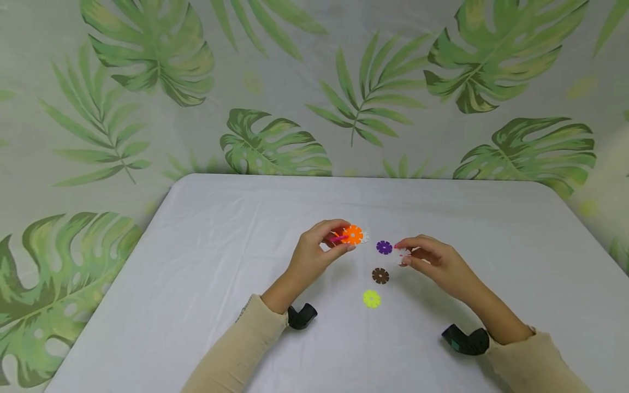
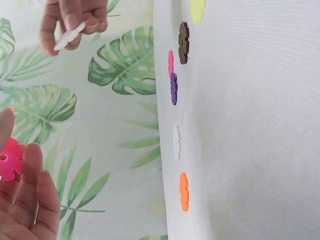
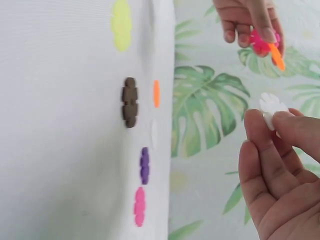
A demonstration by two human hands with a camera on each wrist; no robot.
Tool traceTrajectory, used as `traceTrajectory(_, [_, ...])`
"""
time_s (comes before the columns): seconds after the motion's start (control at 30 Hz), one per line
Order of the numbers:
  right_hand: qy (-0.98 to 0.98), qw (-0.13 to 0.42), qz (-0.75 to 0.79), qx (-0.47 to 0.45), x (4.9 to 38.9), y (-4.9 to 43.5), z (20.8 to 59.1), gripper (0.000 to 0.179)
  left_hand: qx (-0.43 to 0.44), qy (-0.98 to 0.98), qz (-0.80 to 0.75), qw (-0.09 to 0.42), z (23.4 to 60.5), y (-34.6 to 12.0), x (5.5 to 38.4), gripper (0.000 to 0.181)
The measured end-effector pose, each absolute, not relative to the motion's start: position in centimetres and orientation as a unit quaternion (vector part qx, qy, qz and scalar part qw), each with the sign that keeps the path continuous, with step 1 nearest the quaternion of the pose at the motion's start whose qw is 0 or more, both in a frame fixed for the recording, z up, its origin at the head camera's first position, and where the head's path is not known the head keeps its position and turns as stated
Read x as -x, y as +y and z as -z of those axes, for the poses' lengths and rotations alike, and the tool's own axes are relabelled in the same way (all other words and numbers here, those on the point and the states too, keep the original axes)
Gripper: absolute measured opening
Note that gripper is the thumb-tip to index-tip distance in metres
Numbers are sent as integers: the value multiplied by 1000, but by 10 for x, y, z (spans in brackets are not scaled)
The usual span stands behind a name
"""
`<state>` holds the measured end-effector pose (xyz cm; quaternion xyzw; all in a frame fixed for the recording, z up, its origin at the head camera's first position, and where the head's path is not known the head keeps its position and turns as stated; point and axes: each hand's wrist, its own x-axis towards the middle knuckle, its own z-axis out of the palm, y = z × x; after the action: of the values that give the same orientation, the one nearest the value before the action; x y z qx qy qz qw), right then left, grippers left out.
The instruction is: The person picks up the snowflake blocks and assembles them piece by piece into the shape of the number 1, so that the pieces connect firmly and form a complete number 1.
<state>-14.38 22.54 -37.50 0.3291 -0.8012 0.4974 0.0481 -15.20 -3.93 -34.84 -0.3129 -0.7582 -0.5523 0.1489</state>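
In the head view my left hand (image 1: 314, 245) holds an orange notched flower disc (image 1: 352, 235) and a pink notched disc (image 1: 337, 238) set crosswise against it. The right wrist view shows that pair edge-on and face-on, touching each other. My right hand (image 1: 442, 265) pinches a white notched disc (image 3: 272, 103) between thumb and fingertips. Both hands are raised above the white table, a short gap apart. Between and below them lie a purple disc (image 1: 384, 247), a brown disc (image 1: 380, 275) and a yellow disc (image 1: 372, 299).
A pink disc (image 3: 139, 206), a second white disc (image 2: 176, 142) and a second orange disc (image 2: 184, 192) also lie flat on the white tablecloth (image 1: 206, 262). Behind the table's far edge hangs a leaf-patterned cloth (image 1: 275, 82). Black wrist devices (image 1: 467, 339) sit under the forearms.
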Motion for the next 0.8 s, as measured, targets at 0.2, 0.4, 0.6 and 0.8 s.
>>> traceTrajectory(0.2, [-813,92,-471,-330,153,217,361,35,315,-759,550,149,348,-40,152,36])
traceTrajectory(0.4, [-829,110,-453,-309,160,207,354,37,316,-759,549,148,347,-40,152,36])
traceTrajectory(0.6, [-816,113,-474,-311,165,200,352,35,319,-758,550,146,347,-40,152,35])
traceTrajectory(0.8, [-804,126,-493,-309,169,192,351,33,318,-759,549,144,348,-39,152,35])
